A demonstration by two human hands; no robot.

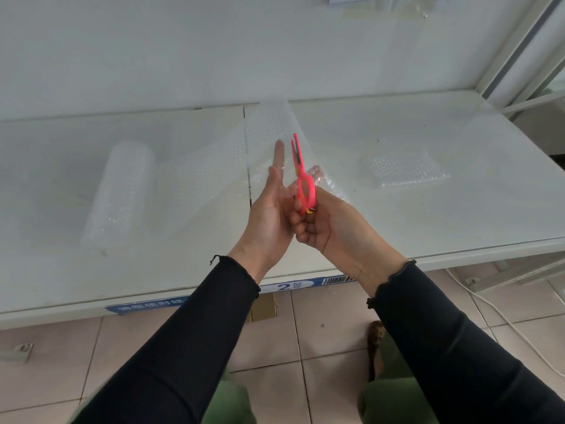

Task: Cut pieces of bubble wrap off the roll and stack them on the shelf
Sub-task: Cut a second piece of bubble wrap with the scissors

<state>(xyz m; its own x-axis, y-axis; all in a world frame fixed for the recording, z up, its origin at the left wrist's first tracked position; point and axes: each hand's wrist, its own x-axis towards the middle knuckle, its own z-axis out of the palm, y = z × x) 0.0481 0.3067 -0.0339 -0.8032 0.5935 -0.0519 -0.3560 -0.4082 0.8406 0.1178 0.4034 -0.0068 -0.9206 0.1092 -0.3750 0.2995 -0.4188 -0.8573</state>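
The white metal shelf [428, 215] spans the view before you, with a blue label strip [290, 286] on its front edge. On its left part lies the roll of clear bubble wrap [119, 194], its long axis running away from you; a loose sheet of bubble wrap [263, 130] unrolls from it to the right and rises toward your hands at the centre. On the right part of the shelf a small flat pile of cut bubble-wrap pieces [403, 169] rests well apart from the roll. Your left hand [269, 212] is held upright, palm toward the right, fingers extended and together against the sheet's edge; whether it pinches the sheet cannot be told. Your right hand [330, 228] is closed around the loops of the pink plastic scissors [302, 179], which point upward and away from you, blades nearly together, just beside the left fingers. Both arms wear black sleeves [183, 347]. Below lies a beige tiled floor [46, 362].
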